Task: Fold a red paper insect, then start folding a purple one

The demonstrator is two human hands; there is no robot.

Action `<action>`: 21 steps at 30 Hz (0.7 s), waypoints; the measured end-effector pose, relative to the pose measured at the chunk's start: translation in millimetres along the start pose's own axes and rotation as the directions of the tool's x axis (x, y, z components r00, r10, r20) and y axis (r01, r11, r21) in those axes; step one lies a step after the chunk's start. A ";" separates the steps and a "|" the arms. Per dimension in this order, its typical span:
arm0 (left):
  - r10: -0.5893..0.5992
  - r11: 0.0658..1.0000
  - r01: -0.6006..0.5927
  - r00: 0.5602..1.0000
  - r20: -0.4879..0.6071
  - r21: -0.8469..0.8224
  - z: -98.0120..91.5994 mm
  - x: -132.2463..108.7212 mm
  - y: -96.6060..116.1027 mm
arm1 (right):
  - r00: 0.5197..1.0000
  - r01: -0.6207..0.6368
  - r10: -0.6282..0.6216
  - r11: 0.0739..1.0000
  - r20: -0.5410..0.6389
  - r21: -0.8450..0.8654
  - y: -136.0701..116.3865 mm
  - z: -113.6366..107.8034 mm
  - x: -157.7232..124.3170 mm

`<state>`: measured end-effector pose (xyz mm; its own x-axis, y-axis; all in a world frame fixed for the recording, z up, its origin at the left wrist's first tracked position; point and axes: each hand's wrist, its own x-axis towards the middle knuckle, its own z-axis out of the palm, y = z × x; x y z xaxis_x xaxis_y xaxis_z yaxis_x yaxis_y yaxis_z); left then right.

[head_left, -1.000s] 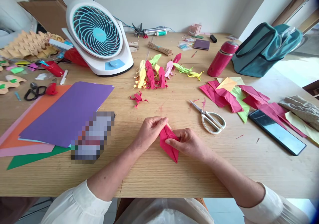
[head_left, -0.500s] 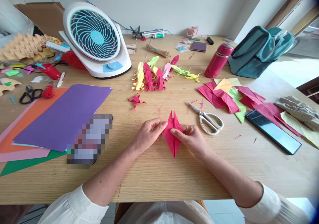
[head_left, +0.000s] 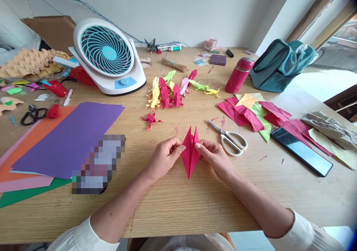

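Note:
A red folded paper piece (head_left: 190, 152), a long diamond with two points at its top, lies upright on the wooden table (head_left: 178, 202). My left hand (head_left: 164, 157) pinches its left edge with closed fingers. Its right edge is pinched by my right hand (head_left: 213, 158). White-handled scissors (head_left: 230, 138) lie just right of my right hand. A small red folded figure (head_left: 150, 119) sits a little beyond my left hand.
Several coloured folded figures (head_left: 173, 89) lie mid-table. Purple, orange and green sheets (head_left: 67, 139) are stacked at the left. A white fan (head_left: 107, 55) stands at the back left, a red bottle (head_left: 238, 74) and teal bag (head_left: 280, 65) at the back right. A phone (head_left: 301, 151) lies beside red paper pieces (head_left: 251, 111).
The red paper has been turned from slanted to upright and its two top points now show. Both hands stayed on its sides. The camera has tilted a little.

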<state>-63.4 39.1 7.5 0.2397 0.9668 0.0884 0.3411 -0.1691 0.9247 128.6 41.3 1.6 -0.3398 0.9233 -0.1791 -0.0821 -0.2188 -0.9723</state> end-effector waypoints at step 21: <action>-0.005 0.998 0.009 0.998 0.065 -0.058 3.3 -3.0 -1.5 | 0.999 0.037 -0.037 0.999 -0.026 0.020 6.8 3.3 1.5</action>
<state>-61.6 35.8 4.7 0.2969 0.9531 0.0595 0.2895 -0.1493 0.9455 124.4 40.1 -4.8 -0.3117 0.9387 -0.1473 -0.1135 -0.1907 -0.9751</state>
